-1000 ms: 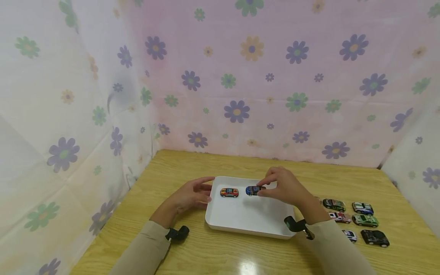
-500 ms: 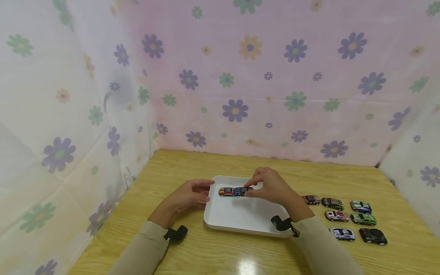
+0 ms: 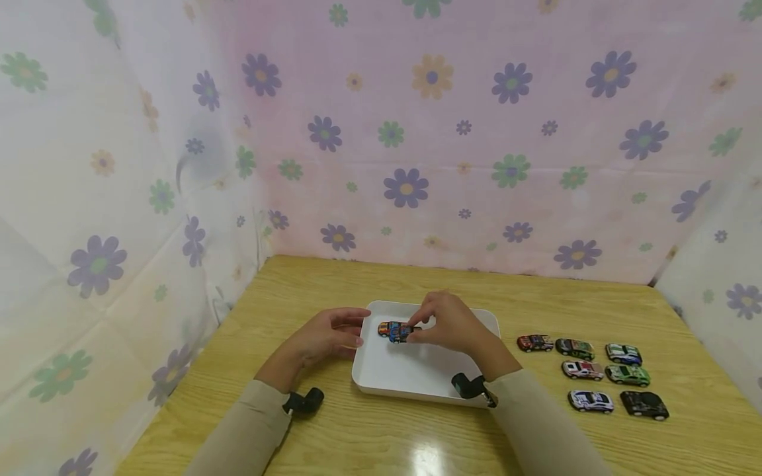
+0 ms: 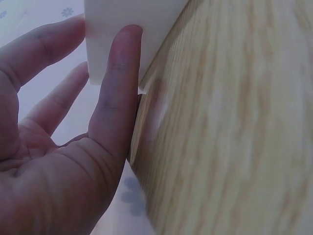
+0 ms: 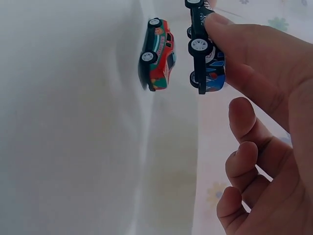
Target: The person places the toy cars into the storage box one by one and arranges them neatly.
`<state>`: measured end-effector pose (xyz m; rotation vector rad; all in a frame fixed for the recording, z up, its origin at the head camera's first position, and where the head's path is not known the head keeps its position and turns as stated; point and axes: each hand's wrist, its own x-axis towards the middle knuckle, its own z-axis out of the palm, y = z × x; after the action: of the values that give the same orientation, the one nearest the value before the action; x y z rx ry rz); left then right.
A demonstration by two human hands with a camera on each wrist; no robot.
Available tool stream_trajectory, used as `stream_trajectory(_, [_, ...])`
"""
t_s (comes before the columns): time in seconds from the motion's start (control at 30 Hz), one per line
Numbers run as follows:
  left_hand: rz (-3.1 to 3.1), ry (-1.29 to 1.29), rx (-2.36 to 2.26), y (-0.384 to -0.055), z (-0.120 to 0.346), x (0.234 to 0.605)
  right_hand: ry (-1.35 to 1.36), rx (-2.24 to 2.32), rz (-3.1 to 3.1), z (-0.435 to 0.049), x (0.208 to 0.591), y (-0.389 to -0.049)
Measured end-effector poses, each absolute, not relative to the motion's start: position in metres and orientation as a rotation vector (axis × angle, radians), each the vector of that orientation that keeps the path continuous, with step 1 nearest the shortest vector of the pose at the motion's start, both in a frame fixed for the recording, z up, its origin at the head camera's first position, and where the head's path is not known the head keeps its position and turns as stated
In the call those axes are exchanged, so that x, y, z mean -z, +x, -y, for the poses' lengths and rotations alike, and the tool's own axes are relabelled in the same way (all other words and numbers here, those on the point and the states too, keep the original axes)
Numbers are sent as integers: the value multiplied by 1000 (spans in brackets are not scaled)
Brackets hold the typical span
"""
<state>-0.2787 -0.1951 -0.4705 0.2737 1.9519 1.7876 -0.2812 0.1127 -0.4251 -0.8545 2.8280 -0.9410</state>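
A white tray (image 3: 411, 371) sits on the wooden table in the head view. My left hand (image 3: 326, 336) is at its left wall; in the left wrist view the straight thumb (image 4: 117, 88) and fingertips touch the tray's side. Between thumb and forefinger my right hand (image 3: 455, 324) pinches a blue-and-black toy car (image 3: 400, 332). The right wrist view shows this car (image 5: 201, 54) raised off the tray floor, wheels visible, with the other fingers loosely bent. Near the tray's left wall lies a red, orange and green toy car (image 5: 159, 55), partly covered by the blue one in the head view.
Right of the tray, several toy cars stand in rough rows, among them a black car (image 3: 645, 404), a white-and-purple car (image 3: 591, 401) and a green car (image 3: 628, 375). A flowered cloth (image 3: 464, 145) hangs behind the table (image 3: 357, 430) and along its sides.
My right hand has carried the blue-and-black car leftward across the tray, from beside the red-orange car to over it. The left hand stays at the tray's left wall.
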Motion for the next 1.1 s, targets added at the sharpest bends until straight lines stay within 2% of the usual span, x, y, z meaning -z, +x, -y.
stream_trajectory(1.1, [-1918,313,-1813,-278,195,471,-951,593,-2833,-78,436,-287])
